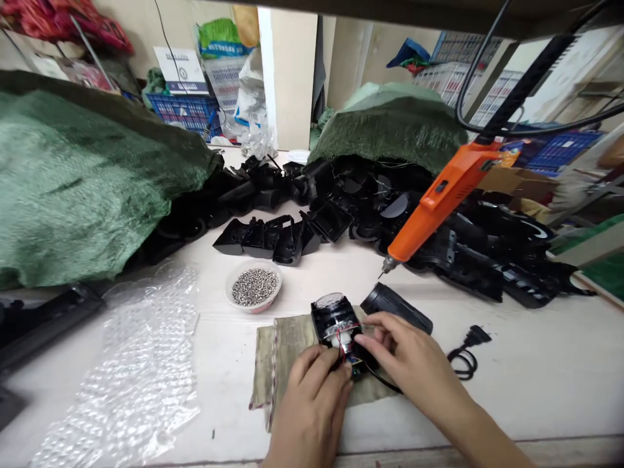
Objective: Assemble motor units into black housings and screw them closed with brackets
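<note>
while the open black device point(322, 321) is sitting on a cloth point(292, 338) on the pale surface point(224, 374), the left hand point(314, 393) is curling its fingers against the device's near end, with that grip partly hidden, so whether it is pinching anything i cannot tell. the right hand point(416, 357) is holding its thumb and forefinger beside the red wires point(339, 339) at the device's right side, and whether that grip is closing on one i cannot tell either. a bowl point(278, 294) of screws point(254, 287) is standing beyond the cloth's left end, and an orange screwdriver point(433, 201) is hanging with its tip near a black casing point(397, 307).
</note>
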Tool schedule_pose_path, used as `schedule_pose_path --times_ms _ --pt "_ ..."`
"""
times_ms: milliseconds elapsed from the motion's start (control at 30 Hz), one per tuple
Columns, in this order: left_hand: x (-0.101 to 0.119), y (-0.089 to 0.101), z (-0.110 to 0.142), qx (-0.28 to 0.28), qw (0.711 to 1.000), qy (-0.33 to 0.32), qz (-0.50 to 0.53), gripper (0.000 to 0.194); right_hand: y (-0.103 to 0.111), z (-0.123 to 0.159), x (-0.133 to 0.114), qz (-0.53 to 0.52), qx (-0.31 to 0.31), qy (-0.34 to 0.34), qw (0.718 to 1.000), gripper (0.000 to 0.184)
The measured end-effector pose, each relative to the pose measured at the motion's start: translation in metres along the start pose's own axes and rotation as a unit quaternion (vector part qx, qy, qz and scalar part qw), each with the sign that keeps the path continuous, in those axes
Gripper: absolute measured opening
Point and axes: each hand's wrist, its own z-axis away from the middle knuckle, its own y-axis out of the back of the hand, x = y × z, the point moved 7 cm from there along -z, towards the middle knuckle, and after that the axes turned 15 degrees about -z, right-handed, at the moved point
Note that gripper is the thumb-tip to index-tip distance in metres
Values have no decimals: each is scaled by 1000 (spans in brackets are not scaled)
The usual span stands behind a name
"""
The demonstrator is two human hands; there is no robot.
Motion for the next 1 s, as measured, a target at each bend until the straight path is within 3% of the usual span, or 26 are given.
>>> schedule_pose_path --times_ms 267,500,567,600,700,800,900,1000 --pt "0 -10 13 -11 995 -76 -67 27 -2 -8 -26 -42 7 78 996 18" --pt "0 -11 10 -50 992 -78 -81 28 -17 -31 -60 -54 -62 167 983 12" --pt "1 -11 9 -54 993 -74 -75 29 -9 -34 -62 -65 -61 161 983 5" --pt "2 -10 8 -52 993 -72 -73 30 0 -33 -60 -71 -49 153 984 11" --pt "1 -5 6 -31 995 -53 -81 29 35 -23 -40 -59 19 114 992 21" --pt "-3 -1 5 -20 997 -19 -76 26 56 -7 -1 1 47 60 997 23" --pt "-9 1 5 -23 998 12 -60 23 60 10 39 49 47 18 998 26" --pt "-11 2 5 -22 997 -4 -74 26 52 20 63 91 27 15 995 38"
